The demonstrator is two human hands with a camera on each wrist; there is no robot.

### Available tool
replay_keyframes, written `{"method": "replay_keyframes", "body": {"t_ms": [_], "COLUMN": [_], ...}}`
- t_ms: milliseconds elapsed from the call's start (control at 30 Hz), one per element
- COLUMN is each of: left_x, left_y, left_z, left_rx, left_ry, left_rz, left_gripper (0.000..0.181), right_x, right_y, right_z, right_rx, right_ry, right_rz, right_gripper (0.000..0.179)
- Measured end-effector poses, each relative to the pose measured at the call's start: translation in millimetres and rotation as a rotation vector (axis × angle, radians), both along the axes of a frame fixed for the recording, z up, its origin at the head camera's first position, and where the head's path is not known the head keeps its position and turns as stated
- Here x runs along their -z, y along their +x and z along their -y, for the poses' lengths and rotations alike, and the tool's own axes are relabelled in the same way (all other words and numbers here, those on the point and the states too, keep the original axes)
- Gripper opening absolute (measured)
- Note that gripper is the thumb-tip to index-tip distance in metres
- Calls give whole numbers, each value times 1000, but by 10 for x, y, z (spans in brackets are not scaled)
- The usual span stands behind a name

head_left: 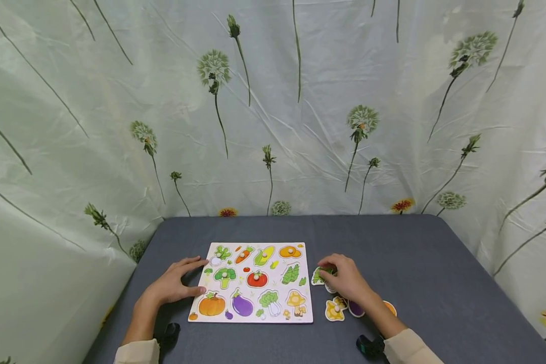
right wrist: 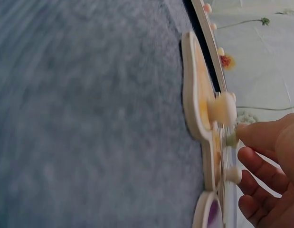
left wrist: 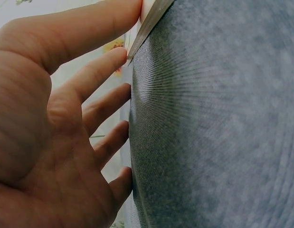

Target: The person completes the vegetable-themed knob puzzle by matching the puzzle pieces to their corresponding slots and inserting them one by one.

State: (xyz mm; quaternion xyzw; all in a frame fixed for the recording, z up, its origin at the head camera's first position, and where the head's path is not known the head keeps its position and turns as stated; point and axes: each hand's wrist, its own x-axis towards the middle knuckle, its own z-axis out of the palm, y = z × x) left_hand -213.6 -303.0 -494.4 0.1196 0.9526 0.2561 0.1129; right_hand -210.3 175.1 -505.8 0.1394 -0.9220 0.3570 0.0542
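Observation:
A white vegetable puzzle board (head_left: 273, 298) lies flat on the table. My left hand (head_left: 175, 282) rests at its left edge, fingers spread and nearly straight; the left wrist view shows this hand (left wrist: 66, 123) with fingertips down at the table. On the board's right, my right hand (head_left: 346, 275) has thumb and forefinger at a green puzzle piece (head_left: 317, 276), partly covered by the fingers. In the right wrist view, the thumb and forefinger of that hand (right wrist: 270, 161) meet at a small green knob (right wrist: 231, 139). Whether the piece is lifted is unclear.
Near my right hand lie a yellow mushroom piece (head_left: 334, 309), a purple eggplant piece (head_left: 356, 309) and an orange piece (head_left: 390, 307), partly under the forearm. Several knobbed pieces, among them the tomato (head_left: 257, 279), sit in the board. A flowered curtain (head_left: 273, 126) hangs behind the grey table (head_left: 373, 237).

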Motion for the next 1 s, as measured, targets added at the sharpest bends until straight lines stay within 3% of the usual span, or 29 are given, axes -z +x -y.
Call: {"method": "replay_keyframes", "body": {"t_ms": [567,1000], "left_x": [-15,-27], "left_y": [0,16], "left_z": [-7,-14], "left_rx": [6,9], "left_ry": [12,13], "left_rz": [-2,-1], "left_gripper": [83,81], "right_x": [49,67], "right_y": [6,-29], "right_z": [-166,-178], "right_rx": [-158,-191], "right_ry": [38,55], "right_rz": [-12,12], "right_gripper": [20,23]}}
